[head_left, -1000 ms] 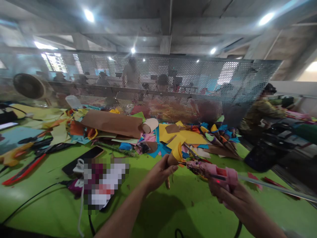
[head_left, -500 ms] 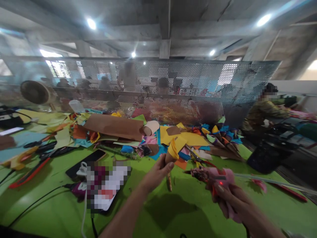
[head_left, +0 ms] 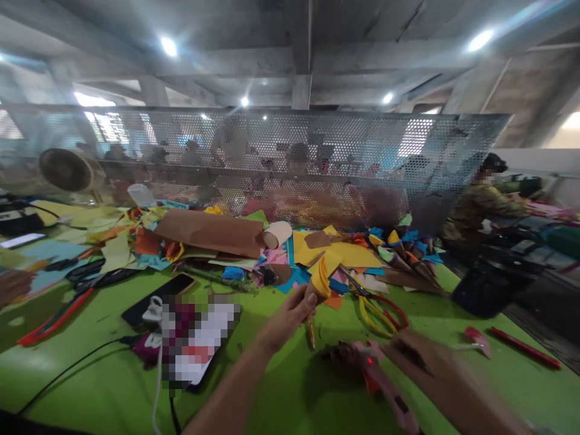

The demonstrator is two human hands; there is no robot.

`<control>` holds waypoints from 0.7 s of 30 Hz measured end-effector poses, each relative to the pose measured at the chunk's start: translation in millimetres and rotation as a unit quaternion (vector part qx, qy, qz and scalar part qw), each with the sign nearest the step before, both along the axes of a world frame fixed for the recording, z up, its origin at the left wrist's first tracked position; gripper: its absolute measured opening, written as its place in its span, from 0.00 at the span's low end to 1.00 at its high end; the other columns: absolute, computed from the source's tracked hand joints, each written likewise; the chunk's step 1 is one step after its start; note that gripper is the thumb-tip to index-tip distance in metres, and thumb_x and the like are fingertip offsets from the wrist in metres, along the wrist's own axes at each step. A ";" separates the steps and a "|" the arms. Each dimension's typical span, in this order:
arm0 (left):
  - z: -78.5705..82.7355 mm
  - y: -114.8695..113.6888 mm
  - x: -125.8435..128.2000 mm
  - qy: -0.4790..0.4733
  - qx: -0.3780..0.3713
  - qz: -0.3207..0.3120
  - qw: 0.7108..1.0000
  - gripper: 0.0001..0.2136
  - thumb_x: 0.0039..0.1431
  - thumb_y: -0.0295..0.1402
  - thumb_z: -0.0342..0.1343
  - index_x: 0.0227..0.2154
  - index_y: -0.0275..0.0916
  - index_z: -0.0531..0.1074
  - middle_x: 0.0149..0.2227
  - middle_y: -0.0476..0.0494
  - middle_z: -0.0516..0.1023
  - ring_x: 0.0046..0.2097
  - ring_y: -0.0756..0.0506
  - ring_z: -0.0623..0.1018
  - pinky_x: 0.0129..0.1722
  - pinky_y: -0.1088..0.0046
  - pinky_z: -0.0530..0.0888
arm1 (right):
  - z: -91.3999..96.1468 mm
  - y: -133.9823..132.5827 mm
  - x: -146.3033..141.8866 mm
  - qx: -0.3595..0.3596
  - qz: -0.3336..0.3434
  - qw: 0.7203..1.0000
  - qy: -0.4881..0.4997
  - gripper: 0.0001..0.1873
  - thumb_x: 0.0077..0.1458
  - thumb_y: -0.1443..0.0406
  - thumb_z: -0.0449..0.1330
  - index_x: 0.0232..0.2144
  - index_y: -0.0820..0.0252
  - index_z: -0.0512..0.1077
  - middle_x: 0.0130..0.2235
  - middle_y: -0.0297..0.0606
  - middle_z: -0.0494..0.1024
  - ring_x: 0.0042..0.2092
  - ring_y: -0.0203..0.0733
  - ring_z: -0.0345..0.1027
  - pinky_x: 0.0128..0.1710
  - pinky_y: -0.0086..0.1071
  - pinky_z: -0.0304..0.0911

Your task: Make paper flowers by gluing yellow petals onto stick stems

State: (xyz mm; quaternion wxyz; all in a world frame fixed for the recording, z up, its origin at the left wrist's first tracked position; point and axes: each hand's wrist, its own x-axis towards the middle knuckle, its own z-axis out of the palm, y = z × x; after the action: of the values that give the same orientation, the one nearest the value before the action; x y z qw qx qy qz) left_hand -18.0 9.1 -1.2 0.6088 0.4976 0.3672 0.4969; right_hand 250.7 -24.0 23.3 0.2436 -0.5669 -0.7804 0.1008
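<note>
My left hand [head_left: 294, 314] is closed around a small brown paper cone with a yellow paper flower [head_left: 321, 277] rising from its top. Beneath it, a short pencil-like stick [head_left: 311, 333] lies on the green table. A pink hot glue gun [head_left: 369, 368] with a red light is low over or on the tabletop, its nozzle toward the left. Just right of it is my right hand [head_left: 414, 356], smeared by motion; its fingers look apart from the gun's handle, but their pose is unclear. Scissors with yellow and red handles [head_left: 383, 311] lie beyond that hand.
Coloured paper scraps [head_left: 353, 251] and a brown paper sheet [head_left: 212, 232] cover the back. Finished paper cones [head_left: 408, 244] lie at right. Phones [head_left: 156, 299], cables and red-handled shears [head_left: 57, 317] occupy the left. Another person's hand [head_left: 13, 285] is at the left edge.
The glue gun has moved down and left, out of my right hand's earlier grip. The right hand has shifted slightly, uncovering the scissors' handles. Another person's hand has appeared at far left.
</note>
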 end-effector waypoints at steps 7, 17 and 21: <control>-3.8 0.7 -0.8 0.015 -0.001 -0.011 1.000 0.31 0.51 0.55 0.60 0.52 0.39 0.71 0.41 0.44 0.72 0.35 0.50 0.66 0.36 0.74 0.63 | 49.6 19.6 -56.4 0.016 0.105 0.963 0.249 0.14 0.58 0.56 0.58 0.40 0.54 0.78 0.39 0.39 0.79 0.40 0.44 0.73 0.36 0.32 0.66; -6.1 1.3 0.8 0.038 -0.003 -0.027 0.999 0.29 0.53 0.54 0.59 0.53 0.41 0.71 0.51 0.41 0.72 0.46 0.45 0.70 0.45 0.70 0.67 | 37.4 28.7 -77.8 -0.007 0.105 0.938 0.330 0.12 0.54 0.57 0.61 0.35 0.58 0.79 0.30 0.37 0.75 0.29 0.38 0.67 0.26 0.28 0.60; -8.8 1.2 0.9 0.046 -0.001 -0.023 0.999 0.29 0.53 0.53 0.59 0.52 0.39 0.72 0.50 0.40 0.73 0.48 0.43 0.70 0.46 0.69 0.67 | 33.3 28.0 -77.6 -0.035 0.098 0.938 0.330 0.11 0.56 0.58 0.61 0.35 0.58 0.77 0.32 0.37 0.77 0.33 0.40 0.70 0.30 0.29 0.63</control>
State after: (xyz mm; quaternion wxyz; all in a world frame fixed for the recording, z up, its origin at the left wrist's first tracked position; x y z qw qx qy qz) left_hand -17.1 10.3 -10.0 0.6031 0.5272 0.3836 0.4594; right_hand 173.1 4.0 56.6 0.4567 -0.4303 -0.7037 0.3332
